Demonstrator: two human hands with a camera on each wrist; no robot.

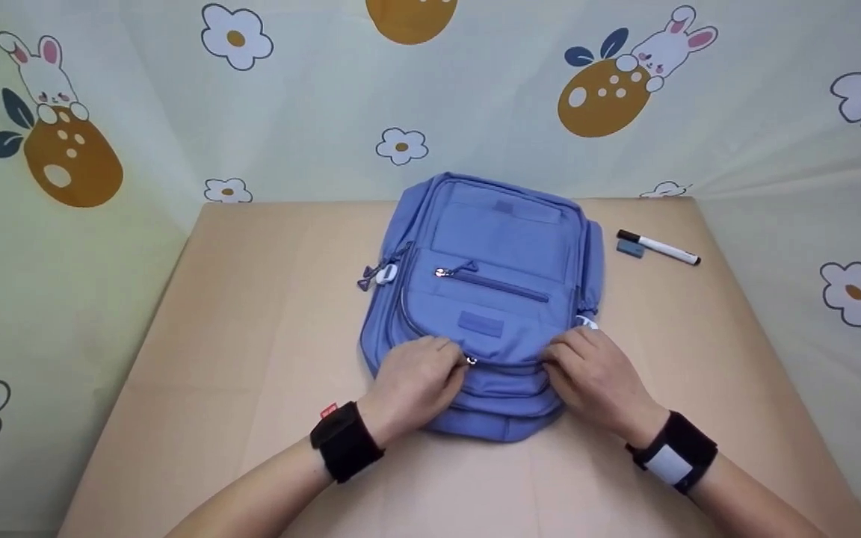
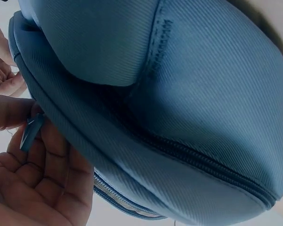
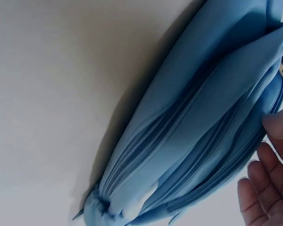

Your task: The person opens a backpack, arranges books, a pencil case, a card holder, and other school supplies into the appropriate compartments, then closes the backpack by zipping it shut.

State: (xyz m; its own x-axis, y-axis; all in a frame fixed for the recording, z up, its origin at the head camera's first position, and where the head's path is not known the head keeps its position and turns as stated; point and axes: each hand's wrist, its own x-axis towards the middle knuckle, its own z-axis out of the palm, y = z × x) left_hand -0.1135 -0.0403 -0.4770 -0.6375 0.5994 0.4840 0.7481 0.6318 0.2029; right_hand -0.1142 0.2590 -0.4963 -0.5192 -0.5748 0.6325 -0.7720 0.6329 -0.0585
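A blue backpack lies front side up on the tan board. My left hand is at its lower front, next to a metal zipper slider. In the left wrist view, thumb and fingers of that hand pinch the dark zipper pull at the rim of the front pocket. Across from it, my right hand grips the pocket's zippered edge on the right. The right wrist view shows its thumb against the fabric edge, with the other fingers curled below. Several zippered layers of the bag's side are visible there.
A black-and-white marker and a small blue-grey block lie right of the backpack. More zipper pulls hang at its left side. A patterned cloth stands behind the board.
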